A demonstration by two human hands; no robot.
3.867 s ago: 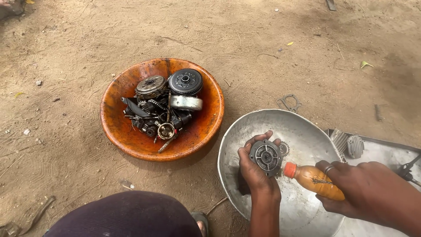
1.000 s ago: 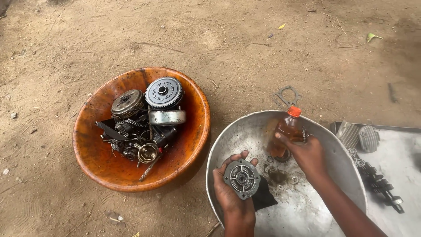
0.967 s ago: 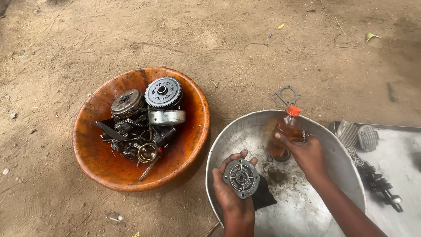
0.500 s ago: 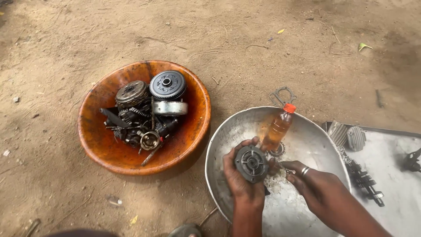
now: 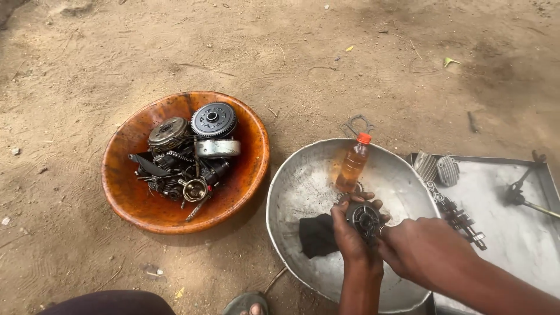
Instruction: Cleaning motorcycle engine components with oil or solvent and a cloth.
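Material: dark, greasy metal makes up the round part (image 5: 364, 218), a disc-like piece with a toothed or ribbed rim and a hollow hub at its middle.
Facing: its flat face and hub turn up toward the head camera; being round, it shows no clear long axis.
Place: it is held above the silver basin (image 5: 291, 198), near the basin's middle, just below the standing bottle.
Left hand: the left hand (image 5: 350, 233) cups the round part from the left and below, fingers curled closed around its rim.
Right hand: the right hand (image 5: 426, 251) meets the part from the right, its fingertips pressed to the edge; the palm hides how tightly they close.
Bottle: a small plastic bottle (image 5: 353, 163) of amber liquid with a red cap stands upright in the basin, apart from both hands.
Cloth: a black rag (image 5: 318, 234) lies on the basin floor, just left of the left hand.
Bowl: an orange bowl (image 5: 134, 198) sits on the sandy ground to the left, holding gears and other oily parts.
Tray: a flat metal tray (image 5: 519, 227) to the right carries finned pieces and a shaft.
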